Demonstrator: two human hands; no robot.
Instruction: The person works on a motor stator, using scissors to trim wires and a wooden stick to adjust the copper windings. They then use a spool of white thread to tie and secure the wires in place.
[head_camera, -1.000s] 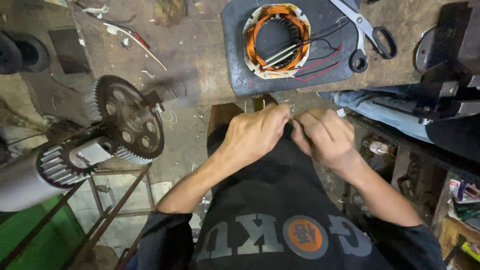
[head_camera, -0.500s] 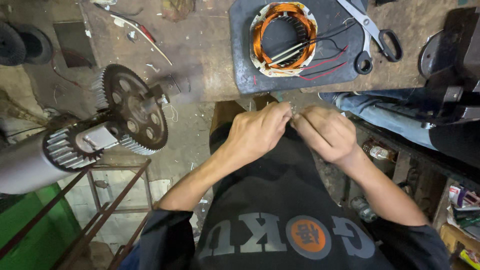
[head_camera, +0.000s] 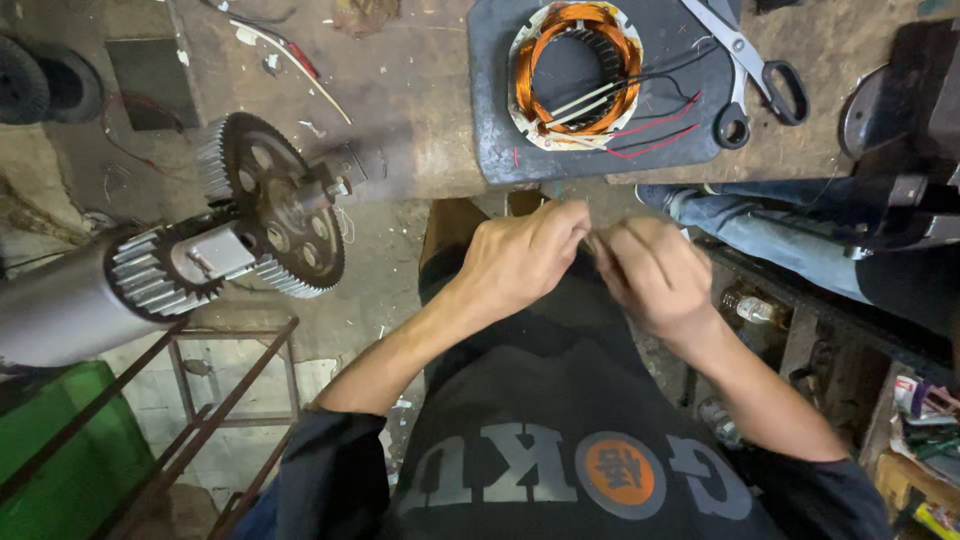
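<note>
- Big toothed gear (head_camera: 270, 205) sits on its shaft off to the left, well apart from the hands.
- Copper-wound motor coil (head_camera: 575, 72) lies flat on the dark mat (head_camera: 490, 120), scissors (head_camera: 750, 70) beside it.
- Left hand (head_camera: 520, 262) and right hand (head_camera: 650, 272) meet fingertip to fingertip below the bench edge, pinched together on something too small to make out; its direction can't be told.
- Best done with steady fingers, close to the body.

Two hands (head_camera: 590, 265), one stator (head_camera: 577, 72), one scissors (head_camera: 750, 70)
</note>
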